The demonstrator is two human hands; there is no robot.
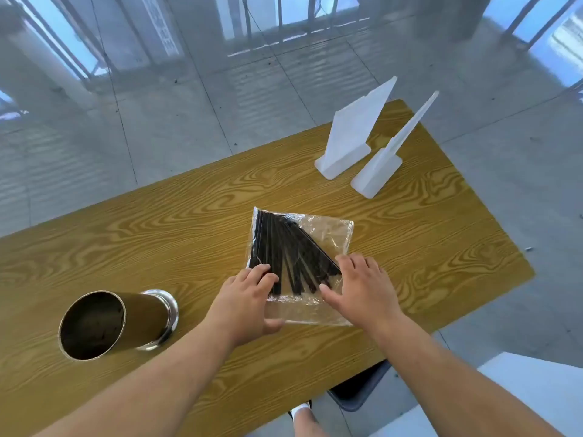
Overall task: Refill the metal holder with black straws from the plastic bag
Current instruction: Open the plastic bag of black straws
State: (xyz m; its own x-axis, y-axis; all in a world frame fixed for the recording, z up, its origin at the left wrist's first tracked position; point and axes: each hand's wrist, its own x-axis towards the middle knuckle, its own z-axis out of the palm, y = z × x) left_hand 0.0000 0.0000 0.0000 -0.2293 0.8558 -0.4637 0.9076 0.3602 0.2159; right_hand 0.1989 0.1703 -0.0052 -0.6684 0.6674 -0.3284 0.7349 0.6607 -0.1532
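A clear plastic bag lies flat in the middle of the wooden table, with several black straws fanned out inside it. My left hand pinches the bag's near left edge, thumb under the plastic and fingers on top. My right hand rests with spread fingers on the bag's near right part. The metal holder, a shiny cylinder with a flared base, stands to the left of the bag, its dark mouth facing me and no straws visible inside.
Two white plastic stands sit at the table's far right. A dark seat pokes out under the near table edge. A white surface is at the lower right. Grey floor tiles surround the table.
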